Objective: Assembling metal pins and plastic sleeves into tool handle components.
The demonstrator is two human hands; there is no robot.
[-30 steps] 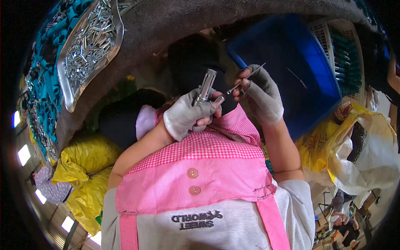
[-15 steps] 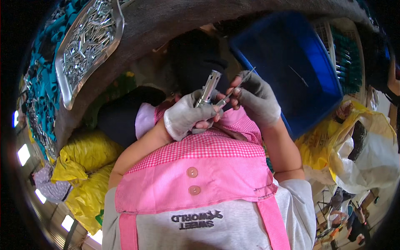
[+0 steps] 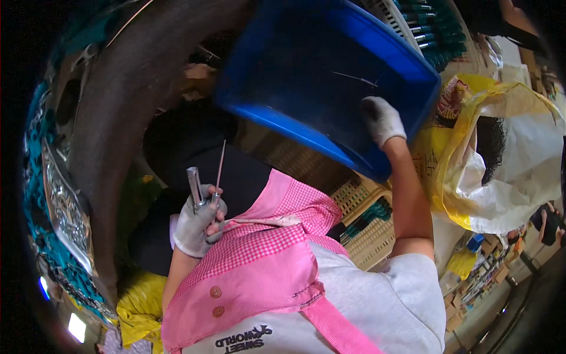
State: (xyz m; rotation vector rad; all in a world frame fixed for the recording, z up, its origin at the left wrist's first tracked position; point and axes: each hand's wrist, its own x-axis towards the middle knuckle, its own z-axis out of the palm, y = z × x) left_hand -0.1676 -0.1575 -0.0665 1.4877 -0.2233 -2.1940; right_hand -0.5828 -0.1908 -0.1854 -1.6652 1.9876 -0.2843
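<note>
My left hand [image 3: 199,227], in a pale grey fingerless glove, is closed round a shiny metal tube [image 3: 195,185]. The same fingers pinch a thin metal rod [image 3: 220,168] with a thicker silvery base, pointing upward beside the tube. My right hand [image 3: 384,121], gloved alike, reaches into a deep blue bin [image 3: 295,133]. Its fingers point away from me and are dark and blurred, so their grip is unclear. Just beyond them, on the bin's dark bottom, lies another thin rod [image 3: 355,78].
Cream plastic crates [image 3: 368,245] with teal-handled tools [image 3: 368,221] stand under the bin and behind it. To the right is an open yellow-and-white sack [image 3: 513,177]. A dark curved table edge [image 3: 132,100] runs at left, beside a metal tray of small parts [image 3: 68,206] and teal pieces.
My right hand has let go of the thin rod and moved right into the blue bin. The left hand keeps the tube and rod. The view has turned toward the bin.
</note>
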